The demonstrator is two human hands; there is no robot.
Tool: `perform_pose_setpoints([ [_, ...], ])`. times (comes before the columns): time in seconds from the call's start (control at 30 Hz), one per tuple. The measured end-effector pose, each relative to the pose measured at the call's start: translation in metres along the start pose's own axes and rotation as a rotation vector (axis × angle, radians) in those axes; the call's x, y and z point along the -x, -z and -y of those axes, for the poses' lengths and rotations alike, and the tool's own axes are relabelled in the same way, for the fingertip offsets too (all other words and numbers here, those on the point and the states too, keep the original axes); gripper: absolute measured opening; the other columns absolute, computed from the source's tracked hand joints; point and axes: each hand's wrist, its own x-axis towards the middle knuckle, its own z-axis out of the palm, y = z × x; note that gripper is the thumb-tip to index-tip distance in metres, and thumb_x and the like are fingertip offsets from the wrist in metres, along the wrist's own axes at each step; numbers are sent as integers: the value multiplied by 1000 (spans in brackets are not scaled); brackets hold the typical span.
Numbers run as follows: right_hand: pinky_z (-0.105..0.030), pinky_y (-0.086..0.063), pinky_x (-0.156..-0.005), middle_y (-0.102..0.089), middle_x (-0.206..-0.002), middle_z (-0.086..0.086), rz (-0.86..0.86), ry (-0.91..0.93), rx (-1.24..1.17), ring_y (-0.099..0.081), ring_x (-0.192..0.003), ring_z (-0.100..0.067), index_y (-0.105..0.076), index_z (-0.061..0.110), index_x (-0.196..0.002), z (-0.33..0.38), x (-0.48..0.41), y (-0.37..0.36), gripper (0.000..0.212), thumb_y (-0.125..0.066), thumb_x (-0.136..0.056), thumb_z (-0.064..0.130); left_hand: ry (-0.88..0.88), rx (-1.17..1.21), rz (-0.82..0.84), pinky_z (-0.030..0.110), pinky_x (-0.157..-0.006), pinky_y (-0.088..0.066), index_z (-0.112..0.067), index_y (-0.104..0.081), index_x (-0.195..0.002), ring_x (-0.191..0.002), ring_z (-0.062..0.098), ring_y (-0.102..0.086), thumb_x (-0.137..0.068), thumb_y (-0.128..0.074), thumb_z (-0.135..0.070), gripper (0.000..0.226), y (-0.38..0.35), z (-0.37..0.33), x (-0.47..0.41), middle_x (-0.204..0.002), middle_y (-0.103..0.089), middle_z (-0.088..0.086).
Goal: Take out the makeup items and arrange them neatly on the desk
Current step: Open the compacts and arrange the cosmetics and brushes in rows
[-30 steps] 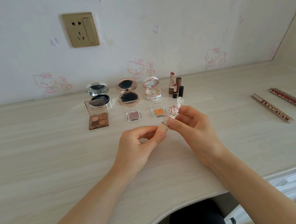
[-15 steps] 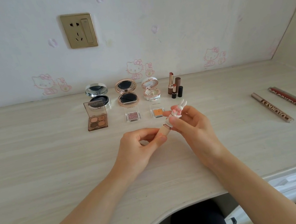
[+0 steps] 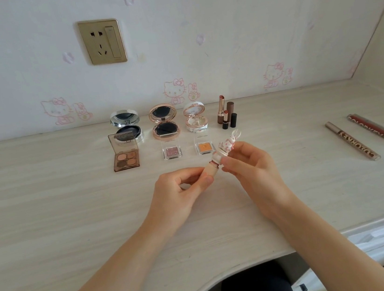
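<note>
Change: bunny cap (image 3: 227, 143) now eased off lipstick base (image 3: 210, 171) — gap shows; opening underway.
Hands: your left hand (image 3: 180, 193) pinches base, right hand (image 3: 249, 164) pinches cap.
Where: over counter (image 3: 72, 210), 6 o'clock of orange eyeshadow (image 3: 204, 147).

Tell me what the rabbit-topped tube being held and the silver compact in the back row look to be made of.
Rabbit-topped tube: likely moulded plastic; the white-and-pink rabbit figure looks glossy, the beige barrel matte and opaque. Silver compact: chrome-like mirrored shell with bright reflections, metal or metallised plastic; the look leaves that open. Its raised lid holds a mirror.
</note>
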Motion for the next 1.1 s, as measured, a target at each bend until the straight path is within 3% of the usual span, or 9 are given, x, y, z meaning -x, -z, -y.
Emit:
perform_pose_setpoints([
  [0.1,-27,-48,-83,-72,-105,-1,22,4,-19,-65,-98,-16,-66,12,-102,2,1,0,24,-64,-79,15,-2,-15,8,13,-67,-45,-36,-73,-92,-83,1,-66,-84,-71,-26,13,-1,-1,0,-85,-72,-21],
  [0.17,-25,-49,-80,-71,-96,5,-14,23,11,-65,-89,-12,-62,10,-99,2,1,-2,25,-68,-78,21,-4,-23,19,10,-66,-43,-38,-72,-92,-82,-2,-66,-84,-71,-27,14,-1,-1,0,-84,-72,-21],
  [0.3,-25,-49,-75,-65,-79,5,-54,51,56,-62,-78,-11,-58,8,-93,1,1,-3,21,-74,-80,10,-25,-27,24,9,-64,-42,-34,-74,-96,-81,-3,-65,-85,-70,-26,13,-1,0,1,-84,-72,-22],
  [0.43,-26,-49,-77,-68,-82,3,-45,59,11,-65,-82,-13,-60,15,-93,3,2,-2,18,-71,-81,6,-23,-25,26,13,-68,-45,-33,-74,-98,-86,-1,-66,-86,-69,-29,14,0,0,1,-88,-72,-20],
  [0.63,-26,-48,-76,-68,-82,8,-86,77,-46,-63,-80,-9,-60,15,-93,4,1,-2,17,-68,-84,3,-26,-41,46,15,-66,-45,-34,-73,-97,-88,3,-66,-79,-63,-51,27,-2,1,1,-90,-73,-18],
  [0.83,-30,-48,-75,-67,-82,6,-118,82,-58,-62,-79,-11,-60,14,-92,6,1,-3,16,-69,-83,4,-41,-92,34,15,-60,-44,-31,-74,-98,-84,10,-67,-85,-68,-35,15,-2,2,2,-88,-73,-14],
  [0.93,-31,-49,-77,-68,-82,5,-137,60,-113,-64,-80,-13,-60,16,-95,6,0,-1,16,-67,-85,6,-37,-119,34,23,-64,-49,-32,-74,-98,-83,8,-66,-85,-69,-34,14,-3,1,2,-87,-73,-16],
  [1.1,-27,-52,-73,-68,-81,4,-135,53,-72,-65,-79,-12,-60,13,-99,6,0,-2,17,-68,-85,7,-46,-126,24,23,-66,-49,-30,-74,-94,-82,7,-66,-83,-71,-30,11,-3,0,3,-85,-72,-16],
])
